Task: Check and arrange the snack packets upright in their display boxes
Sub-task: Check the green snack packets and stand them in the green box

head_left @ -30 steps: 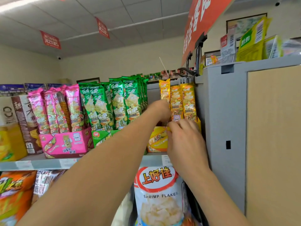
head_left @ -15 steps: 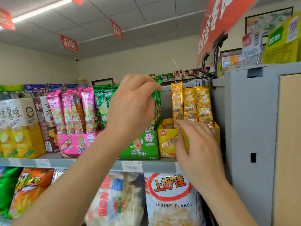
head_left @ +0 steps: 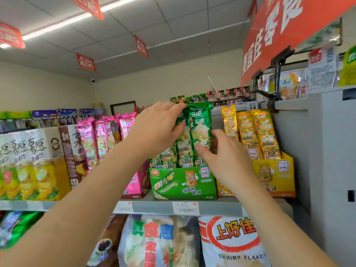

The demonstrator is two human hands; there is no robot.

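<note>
Green snack packets (head_left: 200, 130) stand upright, long axis vertical, in the green display box (head_left: 183, 184) on the shelf (head_left: 217, 207), straight ahead of both hands. The left hand (head_left: 154, 130) grips their tops from the left. The right hand (head_left: 225, 155), lower, holds the front packet's right edge between thumb and fingers. Half a second earlier it was at the yellow box (head_left: 273, 176).

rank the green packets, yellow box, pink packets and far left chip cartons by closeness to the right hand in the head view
1. green packets, held by the right hand
2. yellow box, just to its right
3. pink packets, left past the green
4. chip cartons, far left
</note>
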